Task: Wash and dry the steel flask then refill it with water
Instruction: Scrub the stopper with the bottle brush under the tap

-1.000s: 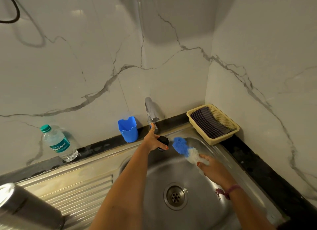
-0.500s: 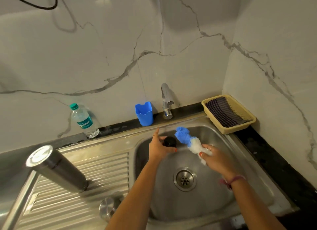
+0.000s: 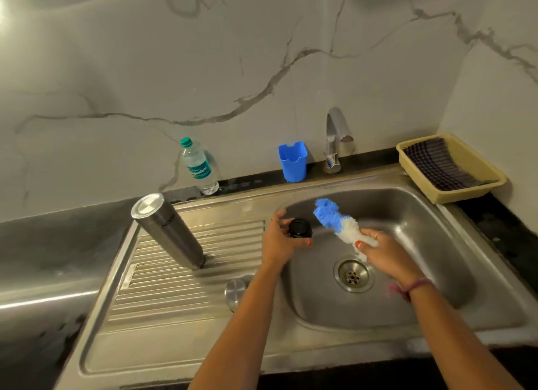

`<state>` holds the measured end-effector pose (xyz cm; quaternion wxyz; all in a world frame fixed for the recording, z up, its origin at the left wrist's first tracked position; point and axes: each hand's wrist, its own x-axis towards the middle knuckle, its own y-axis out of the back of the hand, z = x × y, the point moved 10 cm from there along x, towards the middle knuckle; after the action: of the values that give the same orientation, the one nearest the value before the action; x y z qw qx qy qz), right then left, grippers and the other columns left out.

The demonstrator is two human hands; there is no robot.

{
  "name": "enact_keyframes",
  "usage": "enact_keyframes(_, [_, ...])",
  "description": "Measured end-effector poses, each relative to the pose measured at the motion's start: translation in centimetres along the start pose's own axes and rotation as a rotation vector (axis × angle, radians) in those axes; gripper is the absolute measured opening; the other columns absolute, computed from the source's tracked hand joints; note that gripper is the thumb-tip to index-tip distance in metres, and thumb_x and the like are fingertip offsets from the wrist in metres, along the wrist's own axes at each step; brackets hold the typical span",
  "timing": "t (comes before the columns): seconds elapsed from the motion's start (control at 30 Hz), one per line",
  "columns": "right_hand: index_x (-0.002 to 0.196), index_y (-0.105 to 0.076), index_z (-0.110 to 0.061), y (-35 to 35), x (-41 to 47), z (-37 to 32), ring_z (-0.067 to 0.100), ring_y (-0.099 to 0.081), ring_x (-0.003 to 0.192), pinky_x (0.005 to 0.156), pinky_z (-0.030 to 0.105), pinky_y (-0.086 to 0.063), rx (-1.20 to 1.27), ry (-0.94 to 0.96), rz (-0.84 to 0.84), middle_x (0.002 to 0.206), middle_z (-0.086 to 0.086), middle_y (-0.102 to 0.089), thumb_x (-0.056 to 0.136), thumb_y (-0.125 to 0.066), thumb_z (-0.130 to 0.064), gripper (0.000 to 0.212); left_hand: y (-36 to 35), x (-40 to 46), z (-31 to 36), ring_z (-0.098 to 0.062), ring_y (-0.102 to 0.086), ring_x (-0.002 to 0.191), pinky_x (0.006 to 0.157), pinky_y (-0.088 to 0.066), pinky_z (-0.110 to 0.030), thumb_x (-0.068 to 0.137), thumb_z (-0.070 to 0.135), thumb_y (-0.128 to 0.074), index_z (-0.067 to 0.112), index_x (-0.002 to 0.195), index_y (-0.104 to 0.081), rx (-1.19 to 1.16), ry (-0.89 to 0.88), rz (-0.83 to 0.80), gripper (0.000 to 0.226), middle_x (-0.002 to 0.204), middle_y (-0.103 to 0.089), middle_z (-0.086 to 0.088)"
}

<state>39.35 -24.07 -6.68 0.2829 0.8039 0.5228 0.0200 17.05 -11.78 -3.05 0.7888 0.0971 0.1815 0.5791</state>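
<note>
Step in hand, as judged: scrubbing the flask's black stopper over the sink (image 3: pixel 436 215).

- Left hand (image 3: pixel 279 241): its grip is closed round the black stopper (image 3: pixel 300 229), at the sink's left edge.
- Right hand (image 3: pixel 384 251): its grip is closed round the blue-and-white brush (image 3: pixel 334 219), bristles just beside the stopper.
- Advice: turn the stopper with your fingers so the bristles reach its rim all round, and keep both over the sink so drips fall toward the drain.
- Steel flask (image 3: pixel 168 229): one, standing upside down on the drainboard left of the sink.
- Steel cap (image 3: pixel 235 290): one, on the drainboard at the sink's left edge.
- Water bottle (image 3: pixel 198 168): one, behind the sink, left.
- Blue cup (image 3: pixel 292 162): one, behind the sink.
- Tap (image 3: pixel 334 139): one.
- Basket (image 3: pixel 477 190) with checked cloth (image 3: pixel 436 165): one each, right of the sink, on the surface.
</note>
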Motion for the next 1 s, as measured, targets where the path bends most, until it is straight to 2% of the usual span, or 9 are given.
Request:
enact_keyframes(0.1, [0.118, -0.06, -0.029, -0.9, -0.4, -0.4, 0.013, -0.066, 0.079, 0.074, 0.029, -0.051, 0.0, 0.003, -0.007, 0.093, -0.005, -0.071, 0.091, -0.059, -0.029, 0.027, 3.4, 0.2, -0.2, -0.017, -0.06, 0.107, 0.088, -0.051, -0.027, 0.066, 0.002, -0.089, 0.015, 0.14, -0.045, 0.031, -0.003, 0.025, 0.087, 0.123, -0.06, -0.001])
enact_keyframes(0.17, [0.12, -0.061, -0.027, -1.4, -0.5, -0.3, 0.016, -0.067, 0.086, 0.082, 0.033, -0.052, -0.014, 0.0, 0.008, 0.099, -0.003, -0.071, 0.089, -0.059, -0.03, 0.031, 5.8, 0.5, -1.0, -0.019, -0.062, 0.108, 0.086, -0.052, -0.027, 0.066, 0.003, -0.09, 0.014, 0.14, -0.047, 0.04, 0.004, 0.059, 0.086, 0.129, -0.059, -0.003])
enact_keyframes(0.3, [0.121, -0.061, -0.026, -2.7, -0.6, -0.1, 0.017, -0.064, 0.08, 0.085, 0.037, -0.053, -0.01, -0.016, 0.002, 0.099, -0.001, -0.071, 0.088, -0.06, -0.03, 0.033, 9.3, 0.6, -2.9, -0.021, -0.062, 0.11, 0.086, -0.049, -0.027, 0.069, 0.006, -0.089, 0.013, 0.141, -0.048, 0.084, 0.048, 0.131, 0.083, 0.134, -0.058, -0.003])
enact_keyframes(0.4, [0.123, -0.059, -0.026, -3.4, -0.8, -0.1, 0.015, -0.06, 0.074, 0.082, 0.035, -0.052, -0.024, -0.022, -0.008, 0.098, -0.001, -0.07, 0.089, -0.06, -0.029, 0.034, 11.1, 0.7, -4.1, -0.022, -0.061, 0.112, 0.095, -0.049, -0.031, 0.07, 0.008, -0.088, 0.012, 0.14, -0.049, 0.146, 0.073, 0.167, 0.08, 0.136, -0.058, -0.005])
enact_keyframes(0.53, [0.122, -0.06, -0.027, -3.9, -0.8, -0.2, 0.014, -0.061, 0.076, 0.082, 0.034, -0.051, -0.038, -0.028, -0.005, 0.098, -0.003, -0.07, 0.09, -0.058, -0.029, 0.032, 12.3, 0.9, -5.3, -0.026, -0.057, 0.123, 0.105, -0.044, -0.035, 0.07, 0.011, -0.088, 0.01, 0.14, -0.049, 0.236, 0.094, 0.172, 0.08, 0.138, -0.058, -0.008])
enact_keyframes(0.8, [0.128, -0.057, -0.024, -4.9, -1.1, -0.3, 0.019, -0.065, 0.091, 0.088, 0.037, -0.052, -0.031, -0.04, -0.011, 0.103, -0.001, -0.068, 0.091, -0.06, -0.028, 0.037, 13.0, 1.1, -7.2, -0.027, -0.055, 0.124, 0.105, -0.043, -0.031, 0.072, 0.009, -0.087, 0.005, 0.138, -0.05, 0.276, 0.125, 0.162, 0.075, 0.138, -0.057, -0.01])
enact_keyframes(1.0, [0.127, -0.057, -0.025, -5.5, -0.8, 0.0, 0.019, -0.066, 0.094, 0.091, 0.04, -0.052, -0.025, -0.061, -0.03, 0.104, -0.002, -0.069, 0.091, -0.06, -0.03, 0.037, 12.8, 1.4, -7.0, -0.027, -0.054, 0.125, 0.101, -0.042, -0.029, 0.074, 0.012, -0.086, 0.006, 0.14, -0.048, 0.319, 0.09, 0.144, 0.077, 0.137, -0.057, -0.012])
